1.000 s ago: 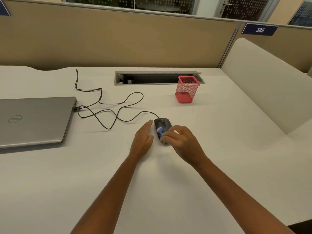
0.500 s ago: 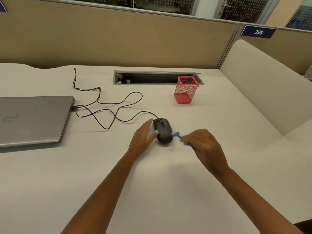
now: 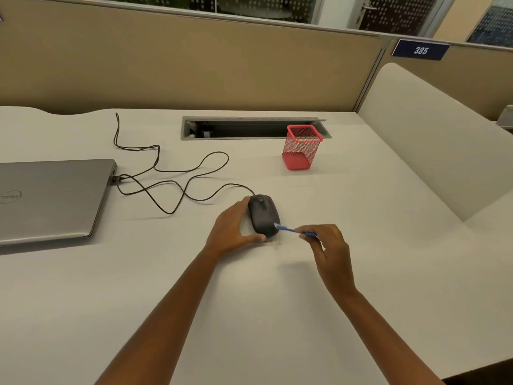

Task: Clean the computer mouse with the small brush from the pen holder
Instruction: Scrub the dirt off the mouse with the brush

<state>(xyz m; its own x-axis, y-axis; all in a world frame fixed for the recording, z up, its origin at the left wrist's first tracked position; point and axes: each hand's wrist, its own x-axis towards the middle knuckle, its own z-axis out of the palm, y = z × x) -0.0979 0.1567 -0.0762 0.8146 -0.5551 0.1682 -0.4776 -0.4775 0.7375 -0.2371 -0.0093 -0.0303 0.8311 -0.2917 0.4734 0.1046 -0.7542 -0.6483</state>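
Observation:
A black wired computer mouse lies on the white desk near the middle. My left hand cups its left side, with the thumb at its near end and the fingers along its far left edge. My right hand pinches the handle of a small blue brush to the right of the mouse. The brush's white tip touches the mouse's near right flank. A red mesh pen holder stands upright behind the mouse, nothing showing above its rim.
A closed grey laptop lies at the left, with the mouse's black cable looping from its side. A cable slot is cut into the desk at the back. Small specks lie just in front of the mouse. A beige partition stands behind.
My right hand has drawn the brush from the top of the mouse off to the right, then set its tip against the mouse's right side. My left thumb has wrapped around the near end.

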